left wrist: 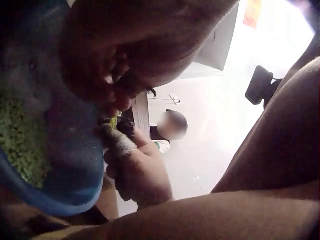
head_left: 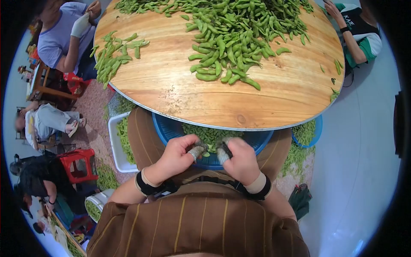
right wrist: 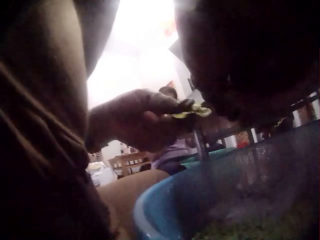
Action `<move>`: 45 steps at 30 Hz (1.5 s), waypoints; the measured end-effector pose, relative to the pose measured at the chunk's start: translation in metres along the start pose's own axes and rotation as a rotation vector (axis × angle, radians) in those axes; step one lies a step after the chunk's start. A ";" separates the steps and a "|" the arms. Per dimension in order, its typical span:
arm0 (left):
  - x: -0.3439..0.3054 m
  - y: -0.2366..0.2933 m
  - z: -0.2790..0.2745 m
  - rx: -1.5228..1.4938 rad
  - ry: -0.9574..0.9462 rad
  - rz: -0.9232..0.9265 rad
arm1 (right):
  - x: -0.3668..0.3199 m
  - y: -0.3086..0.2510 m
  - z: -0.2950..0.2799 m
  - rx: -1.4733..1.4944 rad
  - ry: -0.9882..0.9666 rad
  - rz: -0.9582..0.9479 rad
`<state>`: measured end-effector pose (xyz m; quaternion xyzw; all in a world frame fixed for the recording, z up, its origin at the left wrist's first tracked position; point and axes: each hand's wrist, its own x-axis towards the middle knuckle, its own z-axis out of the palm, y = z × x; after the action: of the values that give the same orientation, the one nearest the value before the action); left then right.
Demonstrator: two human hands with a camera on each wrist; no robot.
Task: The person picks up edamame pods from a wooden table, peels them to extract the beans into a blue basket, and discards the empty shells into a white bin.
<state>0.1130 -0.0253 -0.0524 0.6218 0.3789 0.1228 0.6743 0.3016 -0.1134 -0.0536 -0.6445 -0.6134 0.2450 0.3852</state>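
Note:
In the head view my left hand [head_left: 173, 156] and right hand [head_left: 240, 160] meet over a blue basin [head_left: 160, 128] on my lap. Between their fingertips is a small green edamame pod [head_left: 209, 150]. The right wrist view has the left hand [right wrist: 142, 115] pinching the split-looking pod [right wrist: 195, 111]. From the left wrist, the right hand [left wrist: 140, 170] grips the pod's [left wrist: 114, 122] other side with a wrapped thumb. Grey wrapping covers both thumbs. Shelled green beans [head_left: 209, 133] lie in the basin, partly hidden by the table edge.
A round wooden table [head_left: 162, 85] overhangs the basin, with a large heap of edamame pods [head_left: 233, 38] and a smaller pile [head_left: 113, 58]. A white tub [head_left: 113, 137] stands left, another blue basin [head_left: 317, 130] right. Other people sit around; a red stool [head_left: 79, 165] is at left.

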 end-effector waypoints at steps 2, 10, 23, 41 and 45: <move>-0.001 -0.003 0.003 0.206 0.032 0.095 | -0.006 -0.002 -0.002 0.127 -0.152 0.045; 0.004 0.010 0.001 -0.363 -0.152 -0.178 | -0.005 -0.002 -0.003 0.756 -0.278 0.555; 0.005 0.003 -0.001 -0.405 -0.162 -0.236 | 0.005 0.000 -0.003 0.344 -0.204 0.190; -0.087 -0.012 -0.122 1.145 0.908 -0.353 | 0.094 -0.006 -0.075 -0.579 0.323 -0.117; -0.073 0.004 -0.104 1.241 0.935 0.093 | 0.088 -0.007 -0.075 -0.607 0.213 -0.017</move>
<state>-0.0048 0.0063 -0.0167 0.7844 0.5967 0.1659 -0.0330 0.3680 -0.0424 0.0096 -0.7468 -0.6201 -0.0214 0.2393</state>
